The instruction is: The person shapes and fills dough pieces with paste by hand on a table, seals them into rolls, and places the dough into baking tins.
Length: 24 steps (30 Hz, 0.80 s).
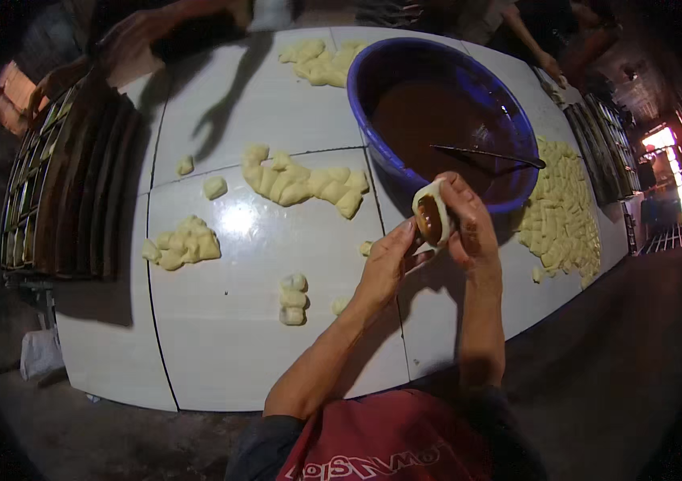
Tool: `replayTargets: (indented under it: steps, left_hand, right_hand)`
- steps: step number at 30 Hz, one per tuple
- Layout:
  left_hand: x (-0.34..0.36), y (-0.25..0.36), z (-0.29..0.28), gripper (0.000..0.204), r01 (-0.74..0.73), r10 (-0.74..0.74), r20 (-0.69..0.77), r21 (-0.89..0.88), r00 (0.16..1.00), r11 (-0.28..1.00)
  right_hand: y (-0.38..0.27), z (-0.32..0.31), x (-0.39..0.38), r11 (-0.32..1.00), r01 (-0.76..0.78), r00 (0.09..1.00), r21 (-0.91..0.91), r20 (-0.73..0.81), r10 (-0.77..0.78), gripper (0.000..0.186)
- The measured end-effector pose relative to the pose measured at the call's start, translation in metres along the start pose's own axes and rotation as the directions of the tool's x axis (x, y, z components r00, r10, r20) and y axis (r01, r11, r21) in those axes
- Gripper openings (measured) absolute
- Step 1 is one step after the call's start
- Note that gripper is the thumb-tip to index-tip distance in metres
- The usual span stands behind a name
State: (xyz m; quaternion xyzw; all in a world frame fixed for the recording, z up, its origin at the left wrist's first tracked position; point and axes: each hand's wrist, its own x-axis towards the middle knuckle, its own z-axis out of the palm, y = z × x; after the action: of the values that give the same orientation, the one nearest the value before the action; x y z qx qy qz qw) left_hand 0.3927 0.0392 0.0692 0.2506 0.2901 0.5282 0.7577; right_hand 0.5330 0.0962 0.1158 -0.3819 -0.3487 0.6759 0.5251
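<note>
A flattened piece of pale dough (445, 228) is held up between my two hands, with glossy brown filling (429, 220) in its middle. My right hand (472, 220) grips it along the far and right edge. The fingertips of my left hand (389, 258) pinch its lower left side. Just beyond my hands stands a large blue-purple basin (363, 120) containing brown paste (421, 112). A thin dark utensil (489, 154) lies across the paste, its end resting on the right rim. Small dough lumps lie partly hidden by my left hand and forearm.
Dough clusters (301, 183) and loose lumps (294, 299) lie on the white tiled table (229, 345). Many dough pieces (559, 212) cover the table right of the basin. Dark tray stacks (84, 188) stand left, others (605, 144) right. Other people's arms (141, 32) reach in from the far side.
</note>
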Motion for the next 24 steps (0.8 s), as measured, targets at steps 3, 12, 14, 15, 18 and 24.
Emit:
replayTargets:
  steps: [3,12,14,15,18,24]
  left_hand:
    - [-0.008,0.004,-0.014,0.043,-0.011,0.011,0.002,-0.089,1.000,0.996]
    - [-0.036,0.015,-0.043,0.035,-0.083,0.107,-0.393,0.079,0.913,0.993]
    - [-0.036,0.009,-0.046,0.036,-0.156,0.245,-0.413,0.239,0.877,0.958]
    - [-0.035,0.009,-0.050,0.036,-0.157,0.248,-0.416,0.241,0.875,0.958]
    - [-0.032,0.020,-0.055,0.038,-0.179,0.249,-0.323,0.229,0.913,0.957]
    - [-0.035,0.061,-0.063,0.039,0.079,-0.003,-0.250,0.293,0.968,0.953]
  right_hand:
    - [0.021,-0.001,-0.018,0.995,-0.078,0.997,0.068,0.021,0.077,0.018]
    - [0.096,0.030,-0.053,0.521,0.385,0.904,-0.762,0.195,-0.382,0.044]
    - [0.103,0.042,-0.052,0.456,0.423,0.853,-0.783,0.174,-0.492,0.025]
    - [0.103,0.042,-0.050,0.459,0.425,0.854,-0.780,0.177,-0.490,0.025]
    - [0.104,0.042,-0.045,0.761,0.236,0.961,-0.604,0.027,-0.277,0.014]
    - [0.086,0.043,-0.055,0.948,-0.073,0.996,-0.308,0.026,0.085,0.024]
